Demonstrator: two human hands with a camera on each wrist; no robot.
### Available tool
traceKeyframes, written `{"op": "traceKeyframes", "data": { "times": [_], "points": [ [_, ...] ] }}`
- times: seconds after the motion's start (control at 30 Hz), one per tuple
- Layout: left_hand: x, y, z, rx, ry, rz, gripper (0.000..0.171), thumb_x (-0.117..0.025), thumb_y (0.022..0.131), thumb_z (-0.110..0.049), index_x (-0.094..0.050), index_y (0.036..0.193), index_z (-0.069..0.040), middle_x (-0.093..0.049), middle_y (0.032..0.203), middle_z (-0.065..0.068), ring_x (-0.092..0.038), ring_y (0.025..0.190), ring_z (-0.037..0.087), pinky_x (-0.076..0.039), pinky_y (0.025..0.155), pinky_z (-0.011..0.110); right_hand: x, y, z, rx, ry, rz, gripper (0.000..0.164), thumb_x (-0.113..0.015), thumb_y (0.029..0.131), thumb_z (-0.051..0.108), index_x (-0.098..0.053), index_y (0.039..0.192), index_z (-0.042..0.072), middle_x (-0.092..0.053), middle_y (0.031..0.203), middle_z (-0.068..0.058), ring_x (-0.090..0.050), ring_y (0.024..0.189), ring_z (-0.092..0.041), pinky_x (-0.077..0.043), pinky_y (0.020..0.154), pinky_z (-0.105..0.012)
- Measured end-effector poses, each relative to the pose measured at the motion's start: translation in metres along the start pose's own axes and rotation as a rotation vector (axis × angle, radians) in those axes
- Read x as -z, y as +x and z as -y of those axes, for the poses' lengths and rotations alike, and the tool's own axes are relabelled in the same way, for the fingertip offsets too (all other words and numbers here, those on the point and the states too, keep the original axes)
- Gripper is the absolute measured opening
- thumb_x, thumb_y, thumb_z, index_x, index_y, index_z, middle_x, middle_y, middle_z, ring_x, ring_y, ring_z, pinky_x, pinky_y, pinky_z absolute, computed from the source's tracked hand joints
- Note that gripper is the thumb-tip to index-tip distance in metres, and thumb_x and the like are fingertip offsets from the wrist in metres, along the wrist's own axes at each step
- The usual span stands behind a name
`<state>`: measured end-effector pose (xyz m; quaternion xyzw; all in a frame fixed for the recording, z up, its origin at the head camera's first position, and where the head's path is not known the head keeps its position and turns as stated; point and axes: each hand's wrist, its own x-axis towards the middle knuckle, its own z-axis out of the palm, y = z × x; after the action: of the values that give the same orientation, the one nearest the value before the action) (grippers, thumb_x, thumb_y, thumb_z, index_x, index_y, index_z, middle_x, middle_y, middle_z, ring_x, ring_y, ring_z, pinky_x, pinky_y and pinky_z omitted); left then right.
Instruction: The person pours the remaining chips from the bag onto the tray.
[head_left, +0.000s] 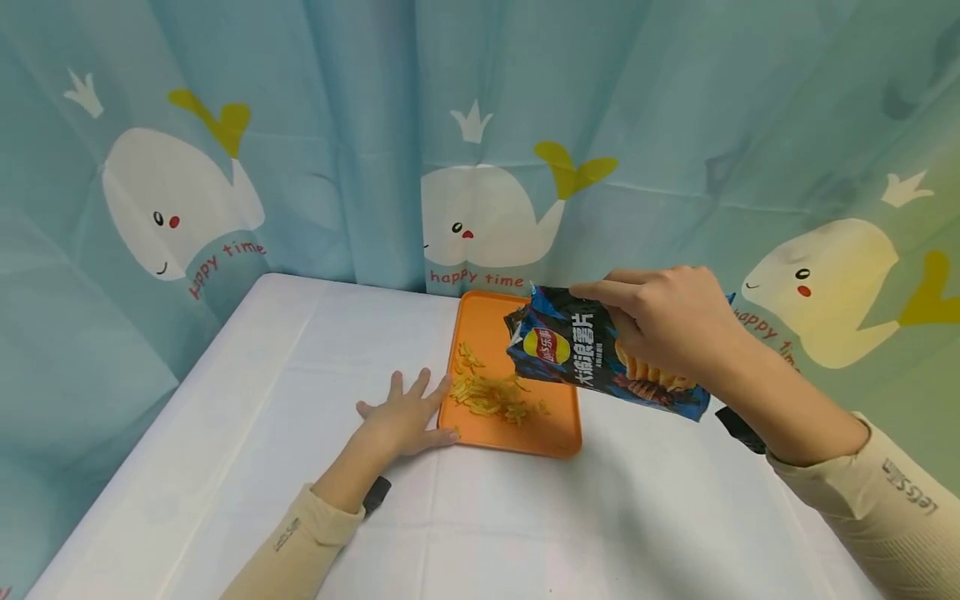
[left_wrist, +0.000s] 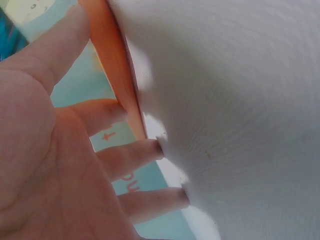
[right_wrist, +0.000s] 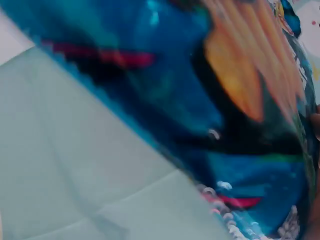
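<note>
In the head view, my right hand grips a dark blue bag of potato chips, tilted so its torn end points left above an orange tray. The right wrist view is filled by the shiny bag. Yellow chip pieces lie scattered on the tray's left part. My left hand spreads its fingers at the tray's left edge; in the left wrist view its thumb and index finger touch the orange rim, while other fingertips reach the white cloth.
A white cloth covers the table. Behind it hangs a light blue curtain printed with white whales, close to the tray's far edge. Dark straps sit at both wrists.
</note>
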<state>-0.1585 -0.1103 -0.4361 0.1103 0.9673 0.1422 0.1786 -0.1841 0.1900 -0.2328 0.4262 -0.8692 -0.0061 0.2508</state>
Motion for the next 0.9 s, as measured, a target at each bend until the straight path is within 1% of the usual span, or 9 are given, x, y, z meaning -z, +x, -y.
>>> {"op": "traceKeyframes", "data": {
  "times": [0.23,0.33,0.43,0.5,0.57,0.67,0.73,0.83,0.9],
  "points": [
    [0.0007,-0.0010,-0.0004,0.001,-0.011,0.004,0.091,-0.066,0.086,-0.063,-0.026,0.159,-0.027,-0.018,0.166,0.014,-0.007,0.148,0.054,-0.020,0.087,0.090,0.0015,0.0001,-0.0011,-0.001,-0.014,-0.014,0.046,-0.055,0.084,-0.004,-0.076,0.114,0.023,-0.070,0.079,0.005,-0.023,0.042,-0.006,-0.014,0.042,-0.025],
    [0.0016,-0.0018,0.0000,0.002,-0.016,0.005,0.091,-0.066,0.086,-0.062,-0.025,0.160,-0.027,-0.017,0.166,0.014,-0.007,0.148,0.054,-0.020,0.088,0.090,-0.0002,0.0011,-0.0003,0.012,-0.017,0.007,0.047,-0.054,0.084,-0.004,-0.077,0.114,0.024,-0.072,0.083,0.006,-0.024,0.042,-0.005,-0.015,0.041,-0.024],
    [0.0015,-0.0020,0.0006,0.003,-0.017,0.007,0.091,-0.065,0.087,-0.063,-0.025,0.160,-0.027,-0.017,0.166,0.013,-0.007,0.148,0.054,-0.020,0.088,0.090,-0.0017,0.0024,0.0006,0.014,-0.010,0.016,0.047,-0.054,0.085,-0.003,-0.076,0.115,0.024,-0.072,0.082,0.005,-0.025,0.042,-0.005,-0.016,0.041,-0.024],
    [0.0012,-0.0021,0.0005,-0.002,-0.015,0.006,0.090,-0.065,0.087,-0.063,-0.025,0.160,-0.027,-0.017,0.166,0.014,-0.007,0.148,0.054,-0.021,0.088,0.090,-0.0016,0.0023,0.0007,0.010,-0.008,0.019,0.047,-0.054,0.084,-0.003,-0.077,0.114,0.025,-0.072,0.084,0.006,-0.025,0.042,-0.005,-0.015,0.041,-0.024],
    [0.0004,-0.0018,0.0005,-0.001,-0.013,0.008,0.090,-0.064,0.087,-0.063,-0.025,0.160,-0.027,-0.017,0.166,0.014,-0.008,0.148,0.054,-0.021,0.087,0.090,-0.0006,0.0021,0.0005,-0.002,-0.006,0.011,0.047,-0.054,0.085,-0.003,-0.076,0.115,0.025,-0.070,0.080,0.006,-0.024,0.042,-0.006,-0.015,0.041,-0.025],
    [0.0001,-0.0014,-0.0001,-0.003,-0.008,0.006,0.089,-0.064,0.087,-0.063,-0.026,0.159,-0.027,-0.018,0.166,0.013,-0.008,0.148,0.054,-0.022,0.087,0.090,0.0007,0.0007,-0.0001,-0.007,-0.009,0.031,0.046,-0.055,0.085,-0.003,-0.077,0.115,0.025,-0.071,0.083,0.006,-0.025,0.043,-0.006,-0.015,0.041,-0.024],
    [0.0000,-0.0015,-0.0003,0.003,-0.005,0.011,0.090,-0.064,0.087,-0.063,-0.026,0.160,-0.027,-0.017,0.166,0.013,-0.008,0.148,0.054,-0.022,0.087,0.090,0.0015,-0.0001,-0.0017,-0.008,-0.015,0.019,0.045,-0.056,0.085,-0.003,-0.076,0.115,0.025,-0.071,0.081,0.005,-0.024,0.042,-0.006,-0.014,0.042,-0.025],
    [0.0007,-0.0017,-0.0001,-0.004,-0.008,0.010,0.090,-0.064,0.088,-0.063,-0.025,0.160,-0.027,-0.017,0.166,0.013,-0.007,0.148,0.054,-0.022,0.087,0.090,0.0019,-0.0012,-0.0032,0.001,-0.017,0.016,0.045,-0.057,0.085,-0.003,-0.077,0.114,0.025,-0.073,0.085,0.005,-0.024,0.043,-0.005,-0.014,0.042,-0.025],
    [0.0010,-0.0022,0.0001,-0.002,-0.011,0.012,0.090,-0.064,0.087,-0.063,-0.025,0.160,-0.027,-0.017,0.166,0.013,-0.007,0.148,0.054,-0.021,0.088,0.090,0.0025,-0.0008,-0.0038,0.006,-0.019,-0.004,0.045,-0.057,0.085,-0.003,-0.077,0.115,0.024,-0.072,0.083,0.005,-0.023,0.043,-0.005,-0.014,0.042,-0.025]
  ]
}}
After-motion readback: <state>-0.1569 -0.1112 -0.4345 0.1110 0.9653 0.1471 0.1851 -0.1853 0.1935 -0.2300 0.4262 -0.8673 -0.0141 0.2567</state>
